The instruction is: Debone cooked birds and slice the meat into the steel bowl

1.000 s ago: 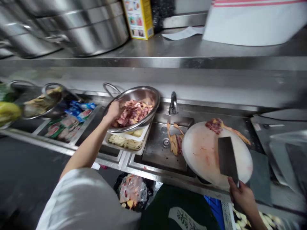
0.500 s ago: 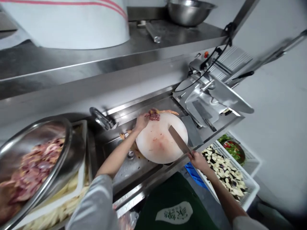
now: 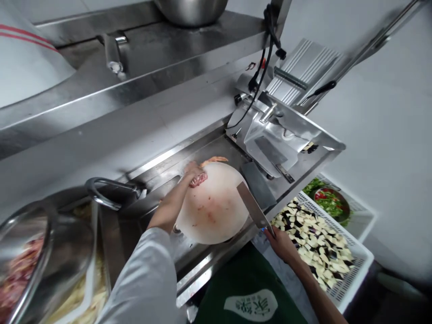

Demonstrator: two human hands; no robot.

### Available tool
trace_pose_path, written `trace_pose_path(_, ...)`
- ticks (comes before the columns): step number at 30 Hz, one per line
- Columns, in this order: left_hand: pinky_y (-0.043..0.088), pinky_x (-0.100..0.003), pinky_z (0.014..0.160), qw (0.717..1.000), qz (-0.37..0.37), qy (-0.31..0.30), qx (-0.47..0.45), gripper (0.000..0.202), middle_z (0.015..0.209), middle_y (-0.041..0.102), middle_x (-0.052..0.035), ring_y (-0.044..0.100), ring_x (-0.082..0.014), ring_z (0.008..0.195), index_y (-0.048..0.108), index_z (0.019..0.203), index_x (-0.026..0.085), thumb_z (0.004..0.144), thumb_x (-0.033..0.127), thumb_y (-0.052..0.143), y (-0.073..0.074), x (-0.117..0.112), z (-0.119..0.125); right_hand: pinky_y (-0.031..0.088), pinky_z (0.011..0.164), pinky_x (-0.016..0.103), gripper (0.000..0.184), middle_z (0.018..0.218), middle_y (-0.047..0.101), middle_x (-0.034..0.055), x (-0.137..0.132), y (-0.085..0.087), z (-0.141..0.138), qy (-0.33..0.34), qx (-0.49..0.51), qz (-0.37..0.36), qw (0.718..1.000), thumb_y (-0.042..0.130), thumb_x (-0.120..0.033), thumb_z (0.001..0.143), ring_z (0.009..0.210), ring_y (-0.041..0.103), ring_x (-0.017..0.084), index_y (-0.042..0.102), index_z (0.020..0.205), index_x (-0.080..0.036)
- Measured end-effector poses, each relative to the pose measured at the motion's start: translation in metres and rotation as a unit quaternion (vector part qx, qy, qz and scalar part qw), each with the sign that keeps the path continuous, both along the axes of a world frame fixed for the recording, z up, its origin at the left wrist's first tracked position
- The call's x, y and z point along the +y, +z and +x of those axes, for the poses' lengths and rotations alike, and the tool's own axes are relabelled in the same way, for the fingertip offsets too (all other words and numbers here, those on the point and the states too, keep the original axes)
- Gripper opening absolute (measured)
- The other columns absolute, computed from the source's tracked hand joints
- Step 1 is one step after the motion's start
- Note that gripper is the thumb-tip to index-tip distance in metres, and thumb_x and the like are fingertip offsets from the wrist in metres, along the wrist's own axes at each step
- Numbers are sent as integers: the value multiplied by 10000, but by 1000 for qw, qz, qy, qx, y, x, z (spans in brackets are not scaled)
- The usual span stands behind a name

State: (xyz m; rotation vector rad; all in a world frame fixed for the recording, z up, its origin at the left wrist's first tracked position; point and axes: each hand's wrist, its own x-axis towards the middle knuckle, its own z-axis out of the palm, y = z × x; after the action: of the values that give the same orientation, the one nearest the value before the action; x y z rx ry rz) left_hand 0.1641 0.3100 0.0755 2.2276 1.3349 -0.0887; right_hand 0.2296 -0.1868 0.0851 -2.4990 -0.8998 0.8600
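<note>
My left hand (image 3: 192,169) is closed on a piece of raw meat (image 3: 199,180) at the far left rim of the round white cutting board (image 3: 216,202). Part of the meat is hidden under the fingers. Reddish stains and small scraps mark the middle of the board. Just behind its far edge lies a long yellowish-orange scrap (image 3: 214,160), perhaps poultry. In my right hand (image 3: 280,241) is the handle of a cleaver (image 3: 251,202), its blade slanting up and left over the board's right edge.
A metal bowl of cut raw meat (image 3: 23,265) stands at the left, near a curved tap (image 3: 101,193). A metal slicer (image 3: 270,130) occupies the back right. White crates of cubed eggplant (image 3: 320,243) and greens (image 3: 330,204) sit at the right. A steel shelf (image 3: 145,58) runs above.
The view has shifted to the right. My left hand now covers more of the meat and lies nearer the board's left rim. My right hand still grips the cleaver.
</note>
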Motion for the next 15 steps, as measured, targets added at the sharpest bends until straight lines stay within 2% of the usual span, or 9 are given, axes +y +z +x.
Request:
trace_pose_path(2,492,-349,758,999,19,33,14,290,898,727,-152,692,-316,918,672,849,156,670,344,801,11,-10,-15,384,679,285,322,769,704,82,7,-4,15,17,8,-5,1000,406,-424,997,759,671,229,580,818,-221)
trace_pose_path(4,480,-291,710,996,45,63,-44,215,840,710,-85,679,-235,829,662,903,162,805,353,681,23,-27,-31,356,661,278,305,776,705,84,17,-6,30,37,11,-13,999,426,-391,1002,761,667,221,587,814,-213)
trace_pose_path(6,493,-272,712,984,82,82,-134,220,851,695,-69,659,-194,813,650,934,153,911,345,545,34,-49,-49,328,653,276,292,802,713,91,28,-8,44,55,8,-21,998,441,-366,1014,768,661,212,601,833,-202)
trace_pose_path(8,526,-291,793,967,122,85,-208,280,974,690,-96,658,-200,925,649,969,153,968,366,468,41,-78,-65,309,650,276,289,833,721,99,40,-8,55,67,3,-31,997,457,-367,1025,783,660,208,616,858,-192)
trace_pose_path(11,536,-355,953,957,143,86,-239,263,1179,631,-125,620,-229,1138,674,1011,192,971,381,495,38,-130,-89,305,653,278,289,866,727,107,53,-11,68,100,-7,-37,994,460,-367,1039,809,668,210,630,906,-175)
trace_pose_path(15,524,-445,1051,982,68,69,-159,179,1276,584,-139,582,-269,1263,719,1007,244,898,271,581,18,-206,-118,332,669,283,282,878,731,123,60,-16,79,156,-33,-30,987,452,-342,1048,834,684,227,644,963,-154)
